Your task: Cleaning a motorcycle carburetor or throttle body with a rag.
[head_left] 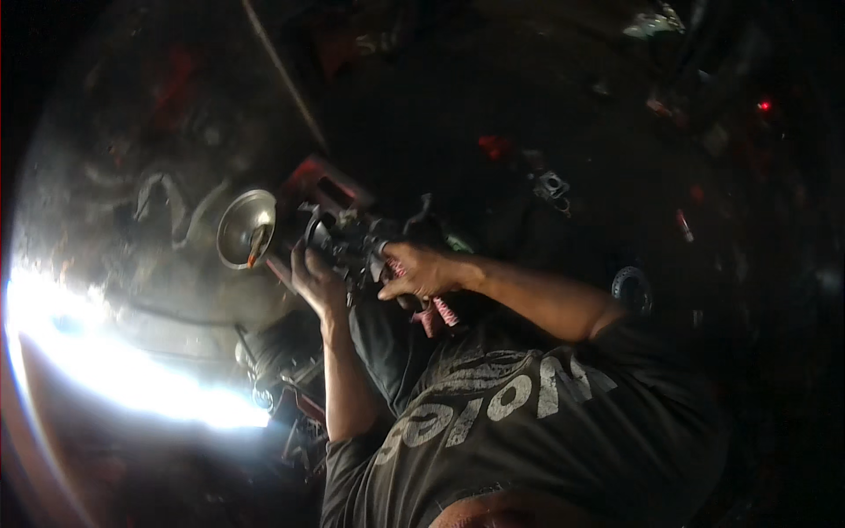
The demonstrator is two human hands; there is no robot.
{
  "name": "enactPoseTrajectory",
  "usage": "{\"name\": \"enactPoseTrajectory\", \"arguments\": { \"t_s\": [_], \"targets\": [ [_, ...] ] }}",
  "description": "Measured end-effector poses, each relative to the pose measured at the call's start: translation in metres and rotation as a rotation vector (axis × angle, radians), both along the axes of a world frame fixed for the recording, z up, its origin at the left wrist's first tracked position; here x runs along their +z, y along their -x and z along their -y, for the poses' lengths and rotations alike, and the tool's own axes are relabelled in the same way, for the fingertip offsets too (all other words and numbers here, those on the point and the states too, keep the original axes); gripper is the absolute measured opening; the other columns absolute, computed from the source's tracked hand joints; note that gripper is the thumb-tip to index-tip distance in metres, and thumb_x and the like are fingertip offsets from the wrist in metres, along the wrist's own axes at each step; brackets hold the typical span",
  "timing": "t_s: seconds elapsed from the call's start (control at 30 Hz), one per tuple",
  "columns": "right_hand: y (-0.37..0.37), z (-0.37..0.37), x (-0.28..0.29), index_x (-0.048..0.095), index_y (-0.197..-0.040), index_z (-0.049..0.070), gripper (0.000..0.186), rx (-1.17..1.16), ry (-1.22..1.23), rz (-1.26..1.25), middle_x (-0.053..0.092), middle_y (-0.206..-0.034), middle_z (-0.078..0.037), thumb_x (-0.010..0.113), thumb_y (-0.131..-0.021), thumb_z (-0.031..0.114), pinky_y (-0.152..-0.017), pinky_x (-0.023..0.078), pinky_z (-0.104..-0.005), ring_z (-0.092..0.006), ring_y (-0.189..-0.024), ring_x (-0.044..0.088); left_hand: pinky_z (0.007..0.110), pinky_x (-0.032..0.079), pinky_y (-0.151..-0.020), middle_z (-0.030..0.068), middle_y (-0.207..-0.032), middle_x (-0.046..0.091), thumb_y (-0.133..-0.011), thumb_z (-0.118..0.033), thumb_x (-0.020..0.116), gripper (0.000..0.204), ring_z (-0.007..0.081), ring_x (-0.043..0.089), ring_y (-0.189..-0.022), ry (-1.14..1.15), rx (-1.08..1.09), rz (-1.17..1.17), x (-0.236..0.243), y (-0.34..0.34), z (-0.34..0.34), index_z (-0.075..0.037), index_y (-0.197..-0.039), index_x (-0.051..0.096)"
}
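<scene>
One dark metal assembly [356, 245] sits between the person's hands, beyond the front of a dark printed shirt [528, 431]. The right hand [424, 271] is curled around its right end — pink patterned pieces [445, 311] show just below — while the left hand [319, 283] is at its left side, fingers raised (whether they grip cannot be told). Just left of that hand, a round metal bowl [231, 231] holds a small orange-tipped item [256, 245].

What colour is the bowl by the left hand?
Silvery grey; the bowl shows best in the head view, the only one.
</scene>
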State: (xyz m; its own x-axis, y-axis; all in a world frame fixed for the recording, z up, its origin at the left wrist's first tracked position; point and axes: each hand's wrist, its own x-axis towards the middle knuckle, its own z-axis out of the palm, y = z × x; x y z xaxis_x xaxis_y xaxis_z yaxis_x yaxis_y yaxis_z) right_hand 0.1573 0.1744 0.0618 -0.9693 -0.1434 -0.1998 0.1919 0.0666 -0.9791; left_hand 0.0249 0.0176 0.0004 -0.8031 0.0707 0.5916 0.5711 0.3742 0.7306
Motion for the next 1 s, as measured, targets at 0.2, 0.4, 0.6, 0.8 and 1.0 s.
{"name": "enactPoseTrajectory", "arguments": {
  "t_s": [0.2,0.4,0.6,0.8,1.0],
  "targets": [
    [0.007,-0.002,0.005,0.057,-0.099,0.000,0.034,0.105,-0.819,-0.028,0.067,-0.078,-0.017,0.071,-0.081,0.024,-0.065,0.052,-0.0404,-0.0277,-0.070,0.068,0.042,0.046,-0.089,0.0301,-0.113,0.061,-0.095,-0.027,0.043,0.045,0.0361,0.061,-0.101,-0.105,-0.072,0.055,0.026,-0.026,-0.012,0.011,-0.112,0.060],
    [-0.010,0.009,0.006,0.052,-0.115,0.000,0.048,-0.117,-0.132,0.086,0.063,-0.078,-0.012,0.076,-0.077,0.019,-0.048,0.053,-0.0334,-0.0235,-0.062,0.064,0.039,0.048,-0.079,0.0235,-0.095,0.065,-0.094,-0.019,0.043,0.039,0.0319,0.062,-0.084,-0.194,-0.076,0.009,0.017,-0.029,-0.007,0.011,-0.113,0.058],
    [-0.007,0.013,-0.004,0.051,-0.115,-0.001,0.050,0.008,-0.961,-0.018,0.065,-0.087,-0.026,0.072,-0.077,0.025,-0.069,0.052,-0.0489,-0.0421,-0.074,0.066,0.048,0.032,-0.110,0.0353,-0.145,0.032,-0.100,-0.027,0.039,0.045,0.0473,0.032,-0.136,-0.168,-0.061,0.179,0.018,-0.040,-0.007,0.010,-0.120,0.055],
    [-0.016,0.006,-0.003,0.051,-0.107,-0.001,0.047,-0.039,0.248,-0.013,0.063,-0.078,-0.012,0.079,-0.078,0.023,-0.056,0.051,-0.0359,-0.0186,-0.064,0.062,0.046,0.038,-0.105,0.0353,-0.143,0.036,-0.100,-0.034,0.039,0.050,0.0447,0.047,-0.126,-0.113,-0.024,-0.081,0.001,-0.025,-0.001,0.007,-0.124,0.055],
    [-0.020,0.007,-0.014,0.050,-0.108,-0.002,0.053,-0.065,-0.694,-0.222,0.064,-0.078,-0.014,0.078,-0.079,0.033,-0.065,0.052,-0.0377,-0.0233,-0.069,0.064,0.038,0.047,-0.067,0.0197,-0.084,0.064,-0.096,-0.022,0.041,0.041,0.0266,0.057,-0.071,-0.207,0.031,-0.080,0.012,-0.034,-0.008,0.011,-0.115,0.057]
  ]
}}
